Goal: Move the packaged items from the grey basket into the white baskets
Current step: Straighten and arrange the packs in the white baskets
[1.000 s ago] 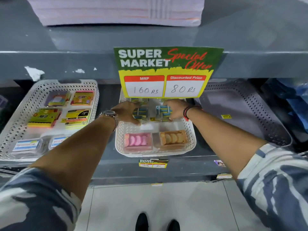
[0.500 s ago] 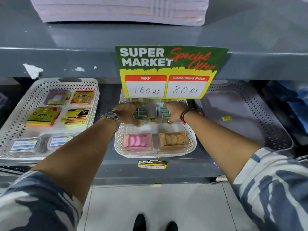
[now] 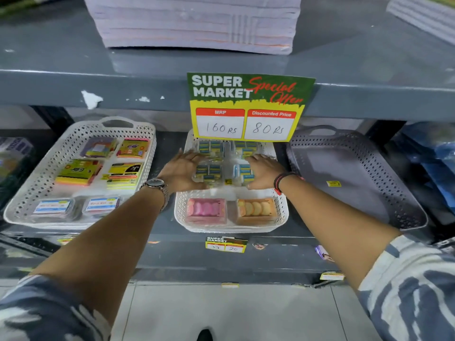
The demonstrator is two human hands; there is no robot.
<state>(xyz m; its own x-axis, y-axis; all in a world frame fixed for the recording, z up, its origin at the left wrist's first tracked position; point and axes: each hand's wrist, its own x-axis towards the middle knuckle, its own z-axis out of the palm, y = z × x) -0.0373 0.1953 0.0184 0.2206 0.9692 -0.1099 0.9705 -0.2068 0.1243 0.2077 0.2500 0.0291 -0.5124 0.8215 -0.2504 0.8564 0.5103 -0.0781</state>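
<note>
The grey basket [image 3: 403, 193] stands on the right of the lower shelf with only a small yellow sticker [image 3: 334, 183] on its floor. In the middle white basket [image 3: 181, 207], my left hand [image 3: 181, 172] grips a clear pack of blue-and-yellow items [image 3: 209, 172], and my right hand [image 3: 262, 172] grips a second such pack [image 3: 242, 172]. Two more such packs lie behind them. A pink pack [image 3: 206, 209] and an orange pack [image 3: 256, 209] lie at that basket's front. The left white basket [image 3: 49, 166] holds several flat packs.
A special-offer price sign [image 3: 248, 107] hangs from the upper shelf's edge over the back of the middle basket. Folded cloth [image 3: 197, 23] is stacked on the upper shelf. Blue packaged goods [image 3: 433, 156] sit at the far right. A tiled floor lies below.
Both hands stay on the two packs in the middle basket. The view has tilted up a little, and more of the packs behind them shows under the sign.
</note>
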